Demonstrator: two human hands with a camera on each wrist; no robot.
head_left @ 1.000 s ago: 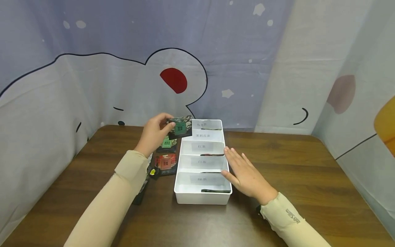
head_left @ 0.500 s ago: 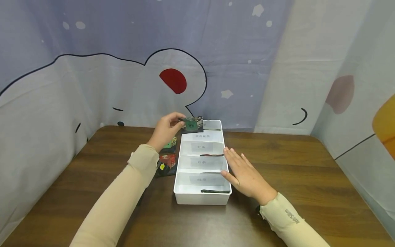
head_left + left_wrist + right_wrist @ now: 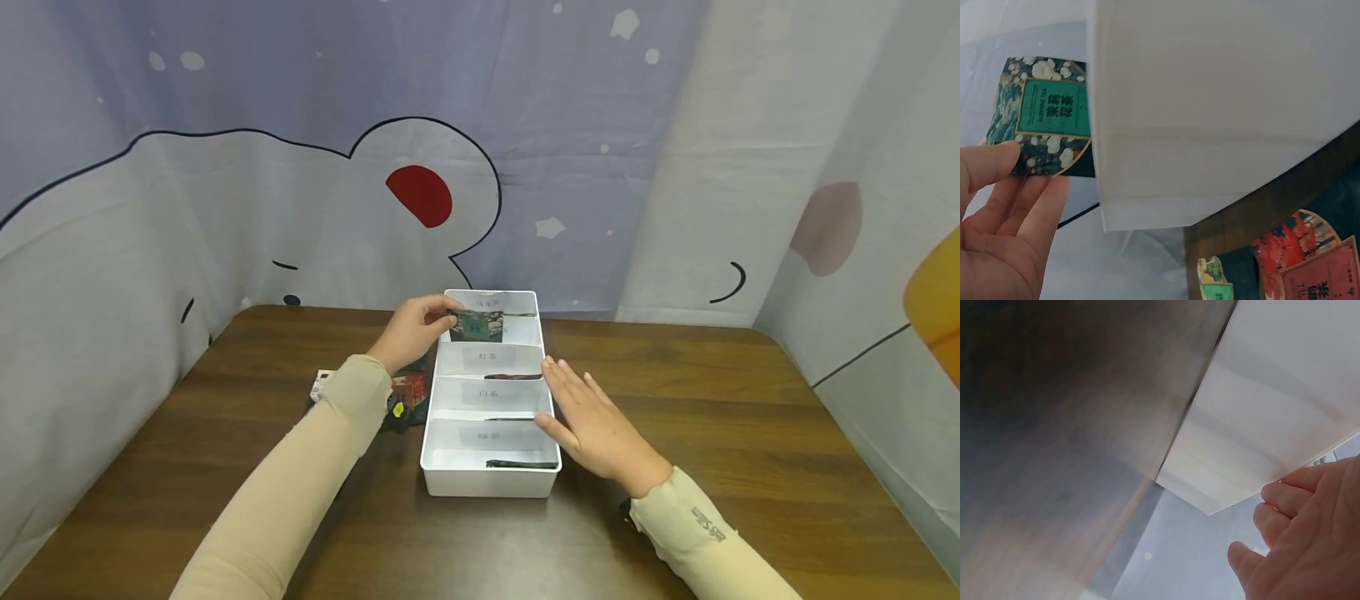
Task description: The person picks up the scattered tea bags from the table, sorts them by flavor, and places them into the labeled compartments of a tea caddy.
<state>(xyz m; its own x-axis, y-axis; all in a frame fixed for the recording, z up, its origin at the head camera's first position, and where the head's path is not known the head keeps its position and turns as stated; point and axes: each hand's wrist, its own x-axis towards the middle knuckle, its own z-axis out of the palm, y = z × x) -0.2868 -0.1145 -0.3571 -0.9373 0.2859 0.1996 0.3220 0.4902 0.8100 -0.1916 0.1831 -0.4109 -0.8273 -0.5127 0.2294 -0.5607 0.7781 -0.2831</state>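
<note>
My left hand (image 3: pixel 415 332) pinches a green jasmine tea sachet (image 3: pixel 477 326) by its left edge, between thumb and fingers. In the head view the sachet overlaps the second compartment from the back of a white divided box (image 3: pixel 491 483). The left wrist view shows the sachet (image 3: pixel 1054 109) with its green label and white flowers, its far end hidden behind the box wall. My right hand (image 3: pixel 596 425) lies with straight fingers along the box's right side, fingertips at the rim. In the right wrist view these fingers (image 3: pixel 1288 499) lie against the outer wall.
Paper labels mark the box's compartments, and thin dark sachets (image 3: pixel 522 464) stand in several of them. Left of the box, a red-labelled tea sachet (image 3: pixel 411 390) and others lie on the brown wooden table (image 3: pixel 675 375), partly hidden by my left arm. A patterned curtain (image 3: pixel 570 167) hangs behind.
My left hand has carried the jasmine tea sachet rightward from beside the box's back left corner, then lowered it over the second compartment. My right hand has stayed in place.
</note>
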